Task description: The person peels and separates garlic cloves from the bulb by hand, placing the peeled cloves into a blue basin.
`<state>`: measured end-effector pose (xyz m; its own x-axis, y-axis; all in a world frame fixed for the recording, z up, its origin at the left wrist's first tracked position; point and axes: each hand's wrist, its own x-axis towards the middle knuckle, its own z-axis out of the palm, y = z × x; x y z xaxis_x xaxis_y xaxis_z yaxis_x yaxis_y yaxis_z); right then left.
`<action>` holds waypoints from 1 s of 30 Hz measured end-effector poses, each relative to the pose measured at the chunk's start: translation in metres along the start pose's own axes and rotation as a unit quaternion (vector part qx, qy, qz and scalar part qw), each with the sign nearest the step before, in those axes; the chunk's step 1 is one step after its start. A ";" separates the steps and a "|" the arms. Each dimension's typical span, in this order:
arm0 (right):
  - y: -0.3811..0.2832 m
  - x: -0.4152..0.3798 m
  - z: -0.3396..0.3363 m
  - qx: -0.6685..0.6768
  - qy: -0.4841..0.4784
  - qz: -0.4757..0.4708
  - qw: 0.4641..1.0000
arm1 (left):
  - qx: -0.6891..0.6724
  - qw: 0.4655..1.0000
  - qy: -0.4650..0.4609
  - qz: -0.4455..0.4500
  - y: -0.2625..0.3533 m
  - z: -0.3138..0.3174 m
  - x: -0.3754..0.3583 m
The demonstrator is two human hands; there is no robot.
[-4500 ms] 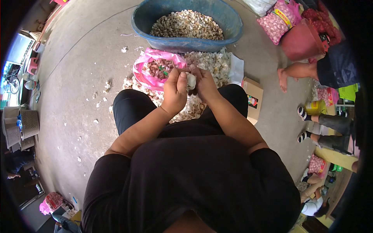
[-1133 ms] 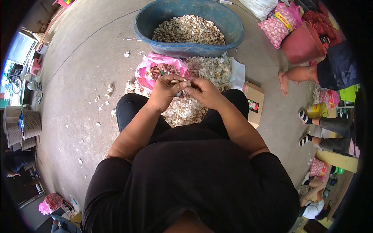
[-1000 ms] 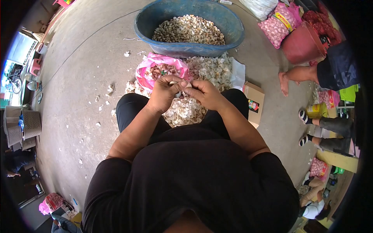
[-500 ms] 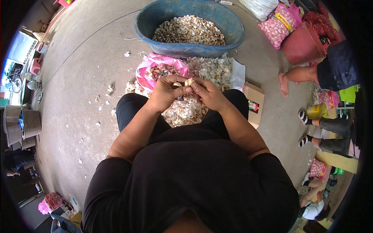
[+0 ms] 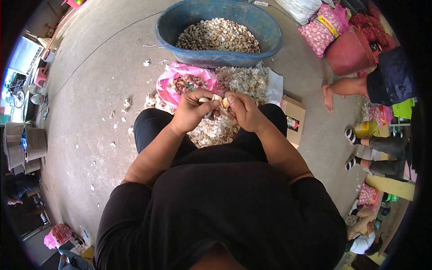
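Note:
My left hand (image 5: 194, 111) is closed around pale garlic cloves (image 5: 204, 100), with a flap of papery skin (image 5: 217, 97) by its fingertips. My right hand (image 5: 246, 112) pinches a yellowish garlic clove (image 5: 225, 103) between thumb and fingers, close against the left thumb. Both hands meet above a heap of garlic skins (image 5: 213, 130) between my knees. Just beyond them lies an open pink bag (image 5: 163, 92) with reddish garlic pieces inside. A large blue tub (image 5: 198, 55) farther off holds a layer of many loose cloves (image 5: 220, 36).
A cardboard box (image 5: 294, 114) stands by my right knee. At the right are a red bucket (image 5: 346, 56), a pink net sack of garlic (image 5: 317, 38) and other people's legs (image 5: 348, 86). Grey baskets (image 5: 36, 141) stand at the left. Skin scraps dot the concrete floor (image 5: 81, 135).
My fingertips have moved slightly apart and the right hand has turned. The yellowish clove now shows more fully between the hands, with loose skin beside it.

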<state>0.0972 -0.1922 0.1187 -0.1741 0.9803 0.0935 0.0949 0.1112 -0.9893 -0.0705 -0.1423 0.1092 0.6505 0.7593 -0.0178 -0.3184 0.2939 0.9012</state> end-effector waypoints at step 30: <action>-0.011 0.024 0.022 -0.160 0.214 -0.122 0.956 | 0.218 0.938 0.249 0.104 0.007 0.024 0.024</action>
<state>0.0701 -0.1736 0.1292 0.1816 0.8884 0.4217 0.4099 0.3214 -0.8536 -0.0404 -0.1359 0.1252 0.1675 0.9829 0.0762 -0.0192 -0.0740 0.9971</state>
